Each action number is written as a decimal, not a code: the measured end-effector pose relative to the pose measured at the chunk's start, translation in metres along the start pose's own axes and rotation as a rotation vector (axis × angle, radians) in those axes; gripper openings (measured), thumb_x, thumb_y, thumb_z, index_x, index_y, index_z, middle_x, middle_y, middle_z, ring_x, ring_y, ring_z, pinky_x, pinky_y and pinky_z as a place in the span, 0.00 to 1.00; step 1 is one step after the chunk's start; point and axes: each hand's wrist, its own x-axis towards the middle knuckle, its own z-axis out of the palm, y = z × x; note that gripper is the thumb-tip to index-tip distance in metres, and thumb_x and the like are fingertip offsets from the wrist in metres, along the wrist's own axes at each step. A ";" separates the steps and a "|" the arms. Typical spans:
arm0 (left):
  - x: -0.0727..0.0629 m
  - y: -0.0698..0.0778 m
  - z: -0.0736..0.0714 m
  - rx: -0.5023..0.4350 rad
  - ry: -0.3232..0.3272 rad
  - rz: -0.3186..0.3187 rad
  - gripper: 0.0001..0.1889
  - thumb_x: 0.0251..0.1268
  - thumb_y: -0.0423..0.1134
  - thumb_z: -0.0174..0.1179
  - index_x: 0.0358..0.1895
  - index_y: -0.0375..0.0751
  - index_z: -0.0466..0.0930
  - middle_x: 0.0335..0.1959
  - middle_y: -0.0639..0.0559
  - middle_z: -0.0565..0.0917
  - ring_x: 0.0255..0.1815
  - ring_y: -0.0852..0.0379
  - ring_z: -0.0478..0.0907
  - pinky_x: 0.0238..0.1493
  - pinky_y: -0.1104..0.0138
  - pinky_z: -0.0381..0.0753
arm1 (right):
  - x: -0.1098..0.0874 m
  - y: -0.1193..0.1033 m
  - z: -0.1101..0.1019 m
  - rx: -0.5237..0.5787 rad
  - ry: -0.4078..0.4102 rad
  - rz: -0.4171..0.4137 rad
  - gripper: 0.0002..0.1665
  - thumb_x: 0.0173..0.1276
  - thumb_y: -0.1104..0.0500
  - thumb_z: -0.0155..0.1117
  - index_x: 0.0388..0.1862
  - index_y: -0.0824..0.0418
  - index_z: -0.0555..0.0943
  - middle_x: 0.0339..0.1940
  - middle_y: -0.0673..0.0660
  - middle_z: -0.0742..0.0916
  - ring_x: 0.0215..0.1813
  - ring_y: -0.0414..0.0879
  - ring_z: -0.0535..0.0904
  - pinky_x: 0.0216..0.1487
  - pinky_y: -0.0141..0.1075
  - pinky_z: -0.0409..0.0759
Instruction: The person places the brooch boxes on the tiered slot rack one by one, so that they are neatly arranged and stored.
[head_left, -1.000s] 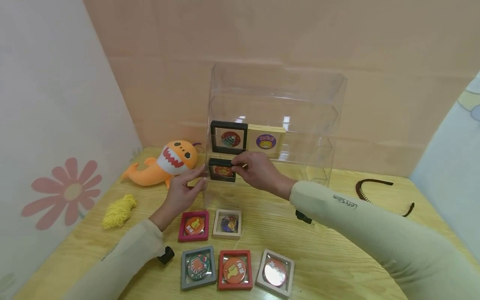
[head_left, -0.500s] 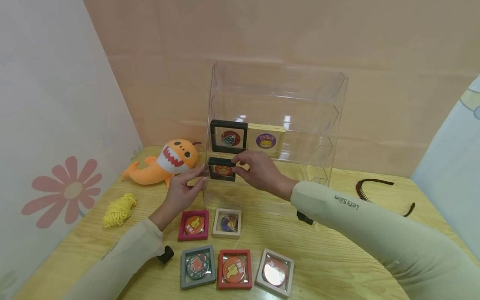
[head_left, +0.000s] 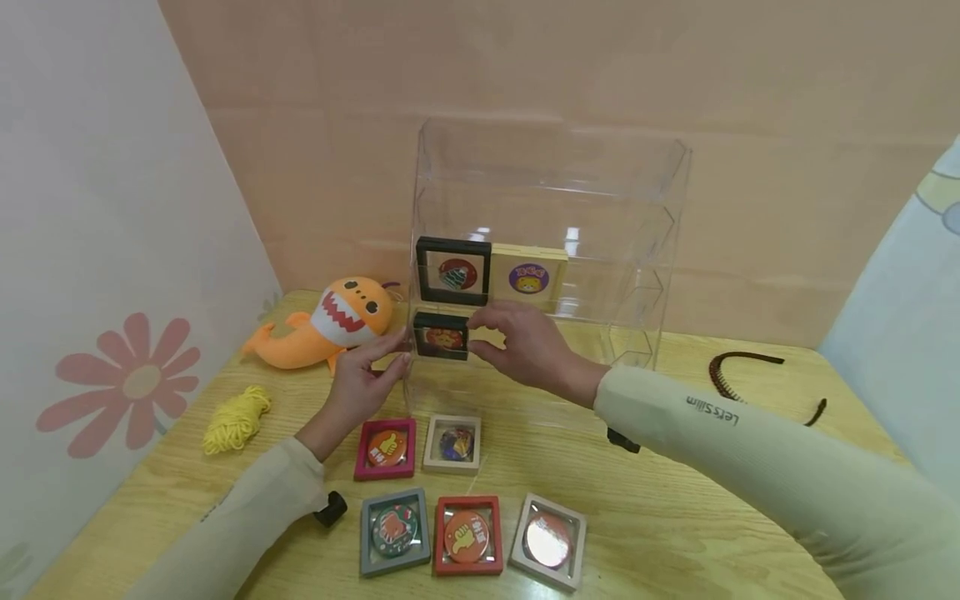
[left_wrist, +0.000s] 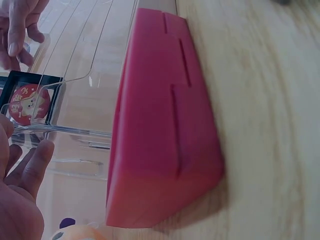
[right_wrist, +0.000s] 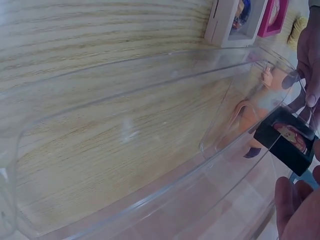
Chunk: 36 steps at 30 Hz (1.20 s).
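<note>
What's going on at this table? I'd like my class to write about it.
A person seems to be arranging framed badges on a clear display rack. The left hand holds the rack's left edge; the right hand is beside a small black frame on a lower tier, though contact is unclear. One tier up stand a larger black frame and a pale yellow frame. Five more frames lie on the wooden table.

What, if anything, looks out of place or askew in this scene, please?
Only something minor: the pale frame at the right end of the nearest row lies turned at an angle, so it looks askew beside the nearly straight red frame. I can see no spill or damage.
</note>
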 end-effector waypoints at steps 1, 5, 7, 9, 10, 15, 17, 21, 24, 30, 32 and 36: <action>0.000 0.000 -0.001 -0.008 -0.002 -0.009 0.18 0.55 0.16 0.60 0.51 0.18 0.75 0.46 0.28 0.80 0.41 0.36 0.81 0.30 0.74 0.82 | -0.002 -0.001 0.000 -0.009 0.006 -0.012 0.13 0.63 0.55 0.68 0.44 0.59 0.83 0.44 0.52 0.85 0.45 0.46 0.80 0.44 0.41 0.81; -0.001 -0.001 -0.003 -0.025 -0.010 -0.041 0.18 0.55 0.15 0.59 0.52 0.18 0.74 0.46 0.28 0.79 0.41 0.36 0.80 0.28 0.73 0.83 | -0.010 -0.006 -0.002 -0.037 0.017 -0.033 0.13 0.62 0.54 0.69 0.43 0.59 0.84 0.46 0.53 0.85 0.49 0.48 0.79 0.49 0.43 0.80; -0.002 -0.001 -0.003 -0.024 -0.010 -0.046 0.18 0.55 0.15 0.59 0.52 0.17 0.74 0.47 0.28 0.79 0.41 0.36 0.80 0.28 0.73 0.83 | -0.014 -0.009 -0.002 -0.039 0.019 -0.036 0.14 0.61 0.53 0.69 0.43 0.58 0.84 0.47 0.54 0.85 0.50 0.49 0.78 0.48 0.44 0.80; -0.002 -0.001 -0.004 -0.020 -0.009 -0.048 0.18 0.55 0.15 0.59 0.52 0.18 0.74 0.47 0.28 0.79 0.42 0.36 0.80 0.29 0.73 0.82 | -0.020 -0.012 -0.001 -0.036 0.012 -0.041 0.13 0.62 0.53 0.69 0.42 0.58 0.85 0.48 0.53 0.84 0.51 0.48 0.77 0.47 0.43 0.81; -0.002 -0.001 -0.004 -0.020 -0.009 -0.050 0.19 0.55 0.16 0.59 0.52 0.18 0.74 0.47 0.28 0.79 0.42 0.36 0.80 0.29 0.73 0.82 | -0.022 -0.013 -0.001 -0.033 0.007 -0.046 0.12 0.62 0.53 0.69 0.42 0.57 0.85 0.48 0.53 0.84 0.51 0.47 0.77 0.46 0.43 0.81; -0.003 -0.002 -0.006 -0.031 -0.008 -0.061 0.19 0.56 0.16 0.59 0.53 0.19 0.74 0.48 0.28 0.79 0.42 0.36 0.80 0.30 0.73 0.83 | -0.039 -0.020 0.000 -0.013 -0.036 -0.071 0.12 0.61 0.52 0.70 0.40 0.55 0.84 0.45 0.50 0.84 0.50 0.44 0.77 0.44 0.40 0.82; -0.004 -0.003 -0.006 -0.032 -0.006 -0.067 0.19 0.56 0.16 0.59 0.53 0.19 0.74 0.48 0.29 0.79 0.42 0.36 0.80 0.30 0.73 0.83 | -0.046 -0.023 0.000 -0.007 -0.056 -0.079 0.12 0.60 0.52 0.70 0.40 0.55 0.84 0.45 0.49 0.84 0.49 0.44 0.77 0.44 0.40 0.82; -0.005 -0.004 -0.007 -0.030 -0.006 -0.072 0.19 0.56 0.16 0.59 0.53 0.19 0.74 0.48 0.28 0.79 0.42 0.36 0.80 0.30 0.74 0.82 | -0.061 -0.027 -0.001 0.008 -0.108 -0.078 0.12 0.60 0.52 0.70 0.40 0.55 0.84 0.44 0.48 0.84 0.49 0.43 0.78 0.44 0.40 0.82; -0.005 -0.004 -0.006 -0.029 -0.005 -0.069 0.19 0.56 0.16 0.59 0.53 0.18 0.74 0.47 0.28 0.79 0.42 0.35 0.80 0.30 0.74 0.82 | -0.074 -0.027 -0.002 0.013 -0.154 -0.064 0.12 0.61 0.51 0.69 0.41 0.55 0.84 0.43 0.48 0.84 0.48 0.43 0.78 0.44 0.41 0.82; -0.004 -0.004 -0.006 -0.019 0.007 -0.057 0.19 0.55 0.16 0.59 0.53 0.19 0.74 0.48 0.29 0.79 0.42 0.36 0.80 0.30 0.74 0.82 | -0.098 -0.024 -0.002 0.027 -0.209 -0.051 0.13 0.62 0.50 0.68 0.42 0.56 0.83 0.42 0.47 0.84 0.46 0.43 0.79 0.41 0.39 0.82; -0.005 -0.004 -0.006 -0.025 0.007 -0.061 0.19 0.55 0.16 0.59 0.53 0.18 0.74 0.48 0.29 0.79 0.42 0.35 0.80 0.30 0.74 0.82 | -0.106 -0.023 -0.001 0.036 -0.219 -0.049 0.14 0.62 0.50 0.68 0.42 0.57 0.83 0.42 0.47 0.84 0.46 0.42 0.80 0.42 0.39 0.82; -0.006 -0.005 -0.007 -0.032 0.003 -0.068 0.20 0.55 0.15 0.59 0.53 0.18 0.74 0.49 0.29 0.78 0.43 0.35 0.79 0.30 0.74 0.82 | -0.120 -0.020 -0.001 0.042 -0.255 -0.023 0.15 0.62 0.51 0.68 0.42 0.58 0.83 0.41 0.47 0.84 0.45 0.42 0.79 0.43 0.39 0.82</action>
